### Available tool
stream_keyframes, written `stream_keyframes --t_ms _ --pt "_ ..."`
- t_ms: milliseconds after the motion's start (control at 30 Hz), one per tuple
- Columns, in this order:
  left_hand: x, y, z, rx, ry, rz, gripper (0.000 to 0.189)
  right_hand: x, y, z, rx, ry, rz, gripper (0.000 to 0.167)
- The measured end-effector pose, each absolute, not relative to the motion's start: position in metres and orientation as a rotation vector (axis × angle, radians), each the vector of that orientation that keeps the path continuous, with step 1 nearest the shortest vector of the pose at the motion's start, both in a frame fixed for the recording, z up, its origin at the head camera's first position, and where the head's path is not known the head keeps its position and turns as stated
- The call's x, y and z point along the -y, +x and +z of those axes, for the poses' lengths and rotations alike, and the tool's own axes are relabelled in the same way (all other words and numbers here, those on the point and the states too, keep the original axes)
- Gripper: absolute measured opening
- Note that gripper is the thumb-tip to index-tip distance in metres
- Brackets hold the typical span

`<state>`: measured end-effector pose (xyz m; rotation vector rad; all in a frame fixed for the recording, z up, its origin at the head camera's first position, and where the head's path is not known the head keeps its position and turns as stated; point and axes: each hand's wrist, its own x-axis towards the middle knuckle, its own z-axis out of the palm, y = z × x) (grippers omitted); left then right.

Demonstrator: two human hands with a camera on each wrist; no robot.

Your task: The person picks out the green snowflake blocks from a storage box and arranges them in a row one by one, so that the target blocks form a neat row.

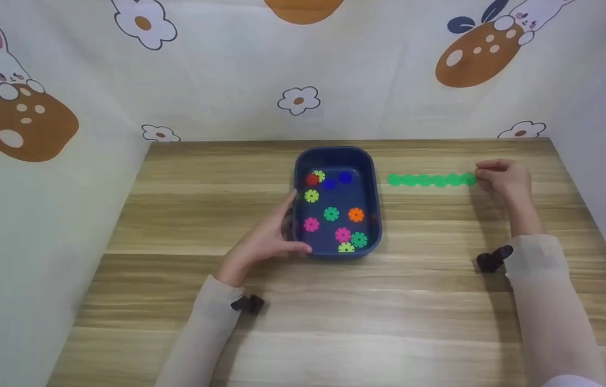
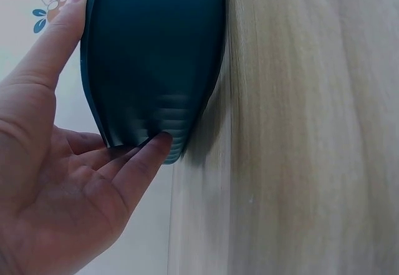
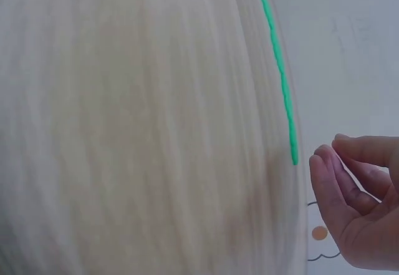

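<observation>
A dark blue plastic bin (image 1: 336, 253) stands on the wooden table with loose notched plastic discs inside. My left hand (image 1: 268, 234) grips its near-left corner, thumb at the near rim and fingers along the left wall. In the left wrist view the fingertips (image 2: 163, 139) press the bin's ribbed side (image 2: 149, 50). To the right of the bin lies a straight row of green discs (image 1: 432, 180). My right hand (image 1: 507, 180) is at the row's right end, fingers loosely bent. The right wrist view shows a gap between those fingers and the green row (image 3: 283, 82).
Inside the bin are a red disc (image 1: 312, 179), an orange disc (image 1: 356, 215), pink, yellow, blue and green ones. A printed cloth (image 1: 227, 80) rises behind the table's far edge and along the left side. Bare wooden table (image 1: 389, 312) shows in front.
</observation>
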<state>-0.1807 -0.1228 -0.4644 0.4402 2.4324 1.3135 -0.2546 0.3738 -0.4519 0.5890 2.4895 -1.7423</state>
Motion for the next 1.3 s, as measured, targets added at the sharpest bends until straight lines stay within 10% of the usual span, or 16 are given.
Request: stream_keyframes --t_ms 433,1300 --pt "0.122 -0.181 -0.465 -2.418 0.419 1.322 0.125 -0.349 -0.257 -0.438 -2.532 0.523 -1.706 0.04" --pt "0.123 -0.182 -0.467 -2.408 0.464 1.323 0.127 -0.271 -0.249 -0.416 -2.501 0.082 -1.943 0.015"
